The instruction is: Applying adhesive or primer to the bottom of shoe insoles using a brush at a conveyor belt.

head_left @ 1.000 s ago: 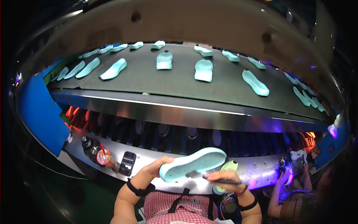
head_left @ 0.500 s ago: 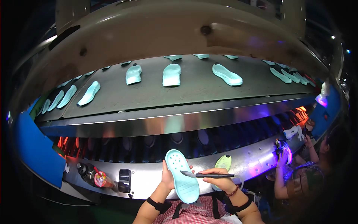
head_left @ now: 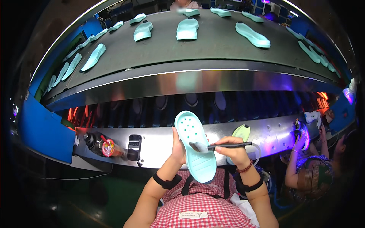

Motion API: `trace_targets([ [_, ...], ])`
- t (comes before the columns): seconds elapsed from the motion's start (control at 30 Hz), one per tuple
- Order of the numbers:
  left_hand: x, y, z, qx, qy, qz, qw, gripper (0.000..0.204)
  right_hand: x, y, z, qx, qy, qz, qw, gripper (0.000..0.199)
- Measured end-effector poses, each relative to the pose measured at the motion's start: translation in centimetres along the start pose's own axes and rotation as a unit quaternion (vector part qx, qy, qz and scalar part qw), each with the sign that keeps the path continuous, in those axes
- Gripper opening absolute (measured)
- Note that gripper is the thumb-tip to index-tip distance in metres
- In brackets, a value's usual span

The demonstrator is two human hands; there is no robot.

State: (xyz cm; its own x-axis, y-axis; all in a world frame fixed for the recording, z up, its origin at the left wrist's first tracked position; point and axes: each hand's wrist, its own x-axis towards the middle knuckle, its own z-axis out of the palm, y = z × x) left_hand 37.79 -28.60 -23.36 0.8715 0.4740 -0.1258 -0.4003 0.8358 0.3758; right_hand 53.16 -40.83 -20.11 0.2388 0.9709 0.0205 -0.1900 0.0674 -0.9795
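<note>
A light-blue foam shoe sole [head_left: 197, 167], with small holes toward its far end, is held upright in front of me. My left hand [head_left: 178, 148] grips its left edge, with fingertips showing at the right edge. My right hand [head_left: 234, 152] is closed around a black-handled brush [head_left: 239, 144], and a pale tube runs from its rear end. The brush's flat bristles lie against the middle of the sole, just below the holes. Beyond my right hand, a yellow-green sole [head_left: 241, 132] with a dark tip lies on the metal ledge [head_left: 159, 154].
Left on the ledge stand a black bottle [head_left: 90, 140], a cup with a red straw [head_left: 108, 149] and a black phone-like device [head_left: 134, 146]. Several light-blue soles lie on the wide dark conveyor belt [head_left: 163, 53]. A co-worker's hand [head_left: 301, 140] is at the ledge on the right.
The view has tilted, so the belt and ledge appear higher. The brush has moved slightly toward the near end of the sole, and its bristles now spread across the middle.
</note>
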Motion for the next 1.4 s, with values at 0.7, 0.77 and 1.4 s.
trace_targets([
  [0.7, -0.6, 0.5, 0.7, 0.007, 0.001, 0.104, 0.995, 0.09, -0.5, -4.8, 2.5, -0.202, -0.049, -0.135, 0.969, 0.019],
  [0.77, -0.2, 0.1, 1.3, 0.01, -0.006, 0.103, 0.995, 0.09, 1.3, -3.5, 2.8, -0.229, 0.004, -0.205, 0.952, 0.019],
  [1.4, 0.4, 3.4, 3.1, 0.019, -0.109, 0.246, 0.963, 0.088, -1.6, -3.5, 2.4, -0.227, -0.159, -0.194, 0.941, 0.024],
])
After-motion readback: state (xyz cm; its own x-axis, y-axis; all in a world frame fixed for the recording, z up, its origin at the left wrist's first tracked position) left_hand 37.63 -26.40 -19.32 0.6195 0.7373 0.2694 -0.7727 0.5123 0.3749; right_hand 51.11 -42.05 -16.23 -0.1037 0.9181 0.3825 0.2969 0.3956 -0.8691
